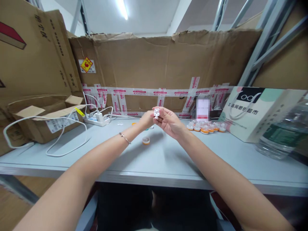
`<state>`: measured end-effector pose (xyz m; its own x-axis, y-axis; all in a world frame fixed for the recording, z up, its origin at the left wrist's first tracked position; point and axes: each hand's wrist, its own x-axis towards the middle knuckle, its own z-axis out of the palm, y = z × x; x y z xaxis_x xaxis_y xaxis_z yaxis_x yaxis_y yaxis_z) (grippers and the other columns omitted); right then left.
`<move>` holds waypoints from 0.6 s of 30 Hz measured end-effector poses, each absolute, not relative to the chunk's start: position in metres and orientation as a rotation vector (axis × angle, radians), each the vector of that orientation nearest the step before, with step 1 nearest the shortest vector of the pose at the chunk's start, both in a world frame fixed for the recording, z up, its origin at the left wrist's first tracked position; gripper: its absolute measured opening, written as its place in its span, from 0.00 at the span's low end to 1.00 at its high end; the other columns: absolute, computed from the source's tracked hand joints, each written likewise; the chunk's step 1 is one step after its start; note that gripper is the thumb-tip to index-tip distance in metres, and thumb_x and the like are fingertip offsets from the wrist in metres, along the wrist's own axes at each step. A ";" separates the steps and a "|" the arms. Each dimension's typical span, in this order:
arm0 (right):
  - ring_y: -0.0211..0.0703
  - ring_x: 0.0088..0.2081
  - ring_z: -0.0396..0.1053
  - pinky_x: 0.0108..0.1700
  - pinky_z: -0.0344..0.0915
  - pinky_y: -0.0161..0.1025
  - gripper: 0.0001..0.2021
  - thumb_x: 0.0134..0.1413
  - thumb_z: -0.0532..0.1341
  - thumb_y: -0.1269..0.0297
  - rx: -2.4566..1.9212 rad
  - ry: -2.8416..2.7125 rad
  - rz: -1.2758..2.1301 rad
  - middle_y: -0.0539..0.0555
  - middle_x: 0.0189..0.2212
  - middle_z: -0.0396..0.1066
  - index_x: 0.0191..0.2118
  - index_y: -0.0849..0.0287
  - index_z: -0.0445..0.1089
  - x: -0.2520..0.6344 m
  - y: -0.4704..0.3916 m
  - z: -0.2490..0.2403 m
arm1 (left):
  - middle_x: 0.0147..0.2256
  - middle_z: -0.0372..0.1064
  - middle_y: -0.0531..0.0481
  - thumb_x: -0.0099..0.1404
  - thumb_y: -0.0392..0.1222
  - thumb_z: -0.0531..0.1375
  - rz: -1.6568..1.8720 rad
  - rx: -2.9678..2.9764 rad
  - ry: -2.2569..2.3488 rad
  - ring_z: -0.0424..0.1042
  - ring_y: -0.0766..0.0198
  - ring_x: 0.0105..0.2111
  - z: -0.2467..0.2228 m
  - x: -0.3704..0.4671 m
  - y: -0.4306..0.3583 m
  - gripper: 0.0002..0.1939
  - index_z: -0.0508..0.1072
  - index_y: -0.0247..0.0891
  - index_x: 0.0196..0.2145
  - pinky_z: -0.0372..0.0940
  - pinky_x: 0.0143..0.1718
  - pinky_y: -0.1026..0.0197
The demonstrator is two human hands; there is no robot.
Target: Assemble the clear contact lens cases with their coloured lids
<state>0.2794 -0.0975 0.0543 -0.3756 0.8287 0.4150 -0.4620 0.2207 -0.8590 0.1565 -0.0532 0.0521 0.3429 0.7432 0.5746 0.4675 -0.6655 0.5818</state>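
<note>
My right hand [169, 123] is raised above the table and pinches a small, knobbly white piece [156, 113], whose exact kind I cannot make out. Close against it from the left comes my left hand [146, 120], its fingers drawn together. Its fingertips are mostly hidden behind the piece and the right hand, so I cannot tell what they grip. On the table just below the hands stands a small round clear container [146, 140] with an orange base. Partly covered by the left hand, an orange ring-like thing [134, 124] lies behind it.
Several small orange and white containers [204, 131] cluster at the back right, beside a paper bag [247, 112] and a large water bottle [281, 134]. To the left are an open cardboard box [48, 120], a power strip [97, 119] and a looped white cable [66, 155]. Cardboard [144, 64] walls the back.
</note>
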 end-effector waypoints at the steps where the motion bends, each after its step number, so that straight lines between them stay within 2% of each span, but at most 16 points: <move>1: 0.30 0.30 0.68 0.39 0.65 0.30 0.12 0.43 0.65 0.56 -0.374 -1.333 1.429 0.48 0.28 0.74 0.34 0.54 0.72 0.280 -0.098 0.057 | 0.25 0.66 0.54 0.55 0.28 0.54 1.277 2.304 1.084 0.68 0.68 0.30 0.059 0.147 -0.054 0.07 0.72 0.30 0.24 0.63 0.31 0.69; 4: 0.31 0.31 0.69 0.41 0.65 0.31 0.12 0.44 0.64 0.55 -0.380 -1.275 1.392 0.47 0.30 0.74 0.35 0.53 0.72 0.279 -0.097 0.062 | 0.33 0.68 0.50 0.57 0.32 0.56 1.486 2.255 0.981 0.68 0.67 0.33 0.079 0.115 -0.069 0.12 0.74 0.35 0.39 0.66 0.36 0.65; 5: 0.32 0.31 0.69 0.41 0.65 0.31 0.12 0.45 0.64 0.55 -0.387 -1.270 1.389 0.48 0.30 0.74 0.36 0.53 0.72 0.277 -0.097 0.061 | 0.35 0.67 0.49 0.58 0.34 0.57 1.532 2.190 0.869 0.68 0.67 0.34 0.084 0.105 -0.078 0.13 0.73 0.36 0.41 0.67 0.38 0.64; 9: 0.33 0.33 0.70 0.41 0.65 0.31 0.12 0.44 0.65 0.57 -0.401 -1.297 1.454 0.49 0.31 0.74 0.35 0.55 0.73 0.269 -0.096 0.050 | 0.37 0.64 0.50 0.59 0.39 0.58 1.526 2.014 0.622 0.69 0.68 0.35 0.082 0.089 -0.107 0.11 0.74 0.39 0.40 0.68 0.42 0.61; 13: 0.34 0.34 0.70 0.41 0.65 0.32 0.11 0.43 0.66 0.59 -0.417 -1.300 1.521 0.50 0.31 0.75 0.34 0.57 0.73 0.264 -0.098 0.039 | 0.37 0.62 0.50 0.58 0.40 0.59 1.482 1.990 0.622 0.69 0.69 0.32 0.063 0.098 -0.109 0.09 0.74 0.39 0.38 0.68 0.38 0.64; 18: 0.34 0.33 0.71 0.42 0.64 0.34 0.10 0.40 0.67 0.60 -0.499 -1.244 1.515 0.49 0.29 0.74 0.31 0.57 0.73 0.264 -0.094 0.031 | 0.36 0.65 0.47 0.58 0.42 0.59 1.549 2.089 0.777 0.68 0.67 0.32 0.049 0.108 -0.100 0.09 0.74 0.37 0.36 0.67 0.33 0.66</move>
